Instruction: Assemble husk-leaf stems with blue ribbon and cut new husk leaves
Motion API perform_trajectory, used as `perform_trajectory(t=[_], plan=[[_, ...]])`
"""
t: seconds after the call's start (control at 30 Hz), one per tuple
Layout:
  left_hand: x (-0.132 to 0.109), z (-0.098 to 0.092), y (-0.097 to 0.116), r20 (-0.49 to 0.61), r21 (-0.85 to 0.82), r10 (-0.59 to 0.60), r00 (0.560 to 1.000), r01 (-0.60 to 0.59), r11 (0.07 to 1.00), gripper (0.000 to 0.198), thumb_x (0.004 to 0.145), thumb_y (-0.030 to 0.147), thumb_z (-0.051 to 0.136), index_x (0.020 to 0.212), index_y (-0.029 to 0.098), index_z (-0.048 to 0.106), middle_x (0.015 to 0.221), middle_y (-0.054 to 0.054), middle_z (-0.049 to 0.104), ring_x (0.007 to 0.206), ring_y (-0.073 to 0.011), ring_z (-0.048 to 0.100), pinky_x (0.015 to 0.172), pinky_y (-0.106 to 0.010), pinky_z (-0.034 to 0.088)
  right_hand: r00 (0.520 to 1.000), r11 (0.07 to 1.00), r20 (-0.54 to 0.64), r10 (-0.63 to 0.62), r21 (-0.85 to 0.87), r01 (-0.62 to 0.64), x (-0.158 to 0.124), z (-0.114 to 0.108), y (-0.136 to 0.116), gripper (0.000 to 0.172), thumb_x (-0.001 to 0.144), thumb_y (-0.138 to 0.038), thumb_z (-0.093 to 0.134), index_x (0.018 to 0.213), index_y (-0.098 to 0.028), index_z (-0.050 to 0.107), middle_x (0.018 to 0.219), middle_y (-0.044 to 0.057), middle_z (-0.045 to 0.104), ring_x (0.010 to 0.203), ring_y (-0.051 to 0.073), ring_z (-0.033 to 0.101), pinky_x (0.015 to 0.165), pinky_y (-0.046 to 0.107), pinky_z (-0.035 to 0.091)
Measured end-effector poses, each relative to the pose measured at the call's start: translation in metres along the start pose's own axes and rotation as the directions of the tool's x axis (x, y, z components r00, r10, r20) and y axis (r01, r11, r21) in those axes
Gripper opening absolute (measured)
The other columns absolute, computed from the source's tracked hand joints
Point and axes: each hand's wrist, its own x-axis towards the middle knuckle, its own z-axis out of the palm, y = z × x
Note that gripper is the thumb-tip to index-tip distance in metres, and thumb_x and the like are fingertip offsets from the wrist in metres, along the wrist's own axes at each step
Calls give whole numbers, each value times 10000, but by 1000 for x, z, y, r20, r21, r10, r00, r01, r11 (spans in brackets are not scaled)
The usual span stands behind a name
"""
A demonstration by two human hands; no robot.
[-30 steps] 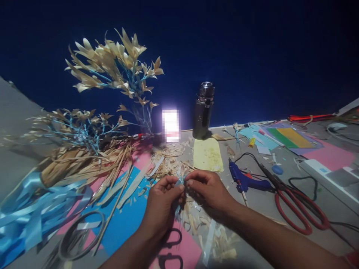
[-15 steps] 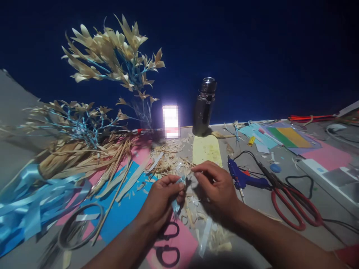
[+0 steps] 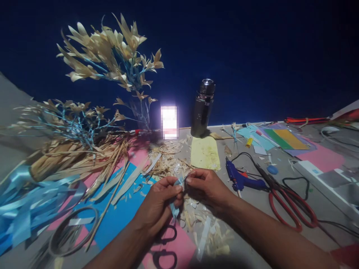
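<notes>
Slim light-blue ribbon-like strip (image 3: 175, 210) runs near to far, pinched by left fingers (image 3: 173, 191); right fingers (image 3: 194, 182) (grip unclear) close beside its far end.

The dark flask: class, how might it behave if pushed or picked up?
The dark flask would probably tip if pushed high, being tall and narrow. Being rounded, it could roll once down. The shiny cap looks smooth, so perhaps slippery.

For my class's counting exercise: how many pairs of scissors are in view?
2: red-handled scissors right of the glue gun, and black-handled scissors on pink paper, partly hidden by the left arm. Others may be hidden.
</notes>
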Motion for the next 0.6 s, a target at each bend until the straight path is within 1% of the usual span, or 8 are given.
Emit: perform_trajectory(t=[0.13, 0.23, 0.33, 0.47, 0.53, 0.6], plan=[[2, 0, -3, -45, 64, 86, 995, -83, 995, 316, 550, 108, 930, 749, 142, 687, 566, 12, 638, 479, -83, 552, 482, -179, 425, 998, 998, 53, 37, 43, -39, 0, -1, -4, 367, 602, -334, 926, 698, -149, 625, 503, -83, 479, 400, 28, 306, 431, 227, 137], [3, -3, -6, -39, 143, 145, 989, -138, 980, 282, 584, 146, 921, 734, 145, 683, 571, 18, 638, 495, -79, 555, 503, -179, 424, 997, 997, 56, 46, 54, -49, 0, 0, -5, 374, 587, -328, 933, 694, -150, 621, 492, -90, 467, 386, 25, 299, 418, 227, 120], [3, -4, -9, -37, 249, 188, 981, -173, 953, 238, 642, 192, 893, 736, 158, 678, 564, 23, 637, 499, -76, 540, 513, -184, 411, 998, 998, 51, 30, 46, -32, 0, 1, -4, 343, 589, -310, 919, 703, -136, 646, 505, -74, 499, 397, 30, 339, 424, 220, 159], [-3, -2, -12, -105, 390, 243, 964, -184, 902, 199, 676, 224, 861, 736, 169, 680, 549, 27, 620, 504, -92, 533, 518, -210, 415, 1000, 1000, 2, 5, 17, -5, -1, 1, -2, 271, 596, -255, 876, 693, -130, 657, 524, -50, 540, 422, 49, 414, 444, 214, 233], [-5, 0, -13, -132, 444, 272, 953, -188, 876, 180, 679, 229, 851, 745, 163, 698, 581, 9, 644, 526, -103, 548, 530, -224, 428, 1000, 1000, -21, 1, 17, -1, -1, 1, -1, 249, 593, -232, 854, 697, -138, 649, 524, -53, 537, 427, 55, 423, 446, 215, 253], [-6, 0, -13, -137, 460, 266, 954, -177, 870, 178, 679, 237, 849, 766, 160, 714, 573, 6, 638, 517, -102, 539, 524, -226, 420, 1000, 1000, -18, 12, 18, -12, -1, 1, -2, 243, 588, -221, 838, 705, -147, 638, 514, -65, 516, 418, 52, 402, 436, 212, 243]])
